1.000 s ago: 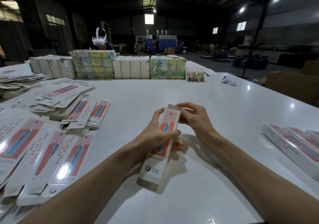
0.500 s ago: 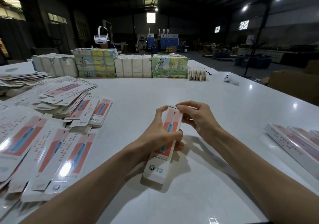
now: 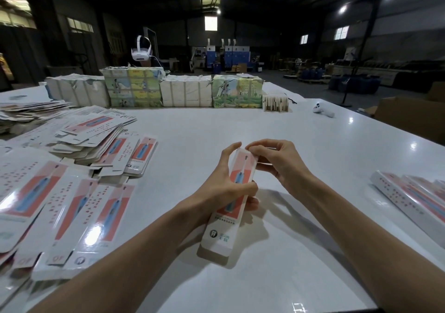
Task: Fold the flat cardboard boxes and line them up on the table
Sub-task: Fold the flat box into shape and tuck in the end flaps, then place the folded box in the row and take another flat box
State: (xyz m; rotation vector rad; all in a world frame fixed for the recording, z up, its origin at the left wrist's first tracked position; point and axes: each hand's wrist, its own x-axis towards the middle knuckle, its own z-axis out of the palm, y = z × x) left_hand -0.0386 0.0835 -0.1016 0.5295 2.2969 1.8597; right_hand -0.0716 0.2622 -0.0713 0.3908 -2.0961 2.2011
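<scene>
Middle of the shot: a long narrow white cardboard box with a pink panel and a blue toothbrush printed on it [image 3: 220, 235] is held up over the glossy white table [image 3: 265, 129]. It's tilted, with the far end raised and the near end low over its own shadow. I can't tell whether that near end actually touches the tabletop.

The left hand [image 3: 224, 185] is wrapped round the middle of the box, thumb across the printed front, index finger stretched up along the left edge. The right hand [image 3: 281, 163] has its fingers curled in, with the fingertips [image 3: 249, 147] pinching at the top end of the same box. So both hands are clamped on it.

On the left there's a messy spread of flat unfolded box blanks with the same pink and blue print [image 3: 79, 206]. At the right edge, well apart from the hands, is a row of folded white boxes lying side by side [image 3: 409, 199].

Along the far side of the table is a line of paper-wrapped bundles, some plain white, some with green and yellow pictures [image 3: 134, 91]. A white headset [image 3: 141, 52] sits behind them. A brown cardboard carton [image 3: 409, 117] is off the right side.
</scene>
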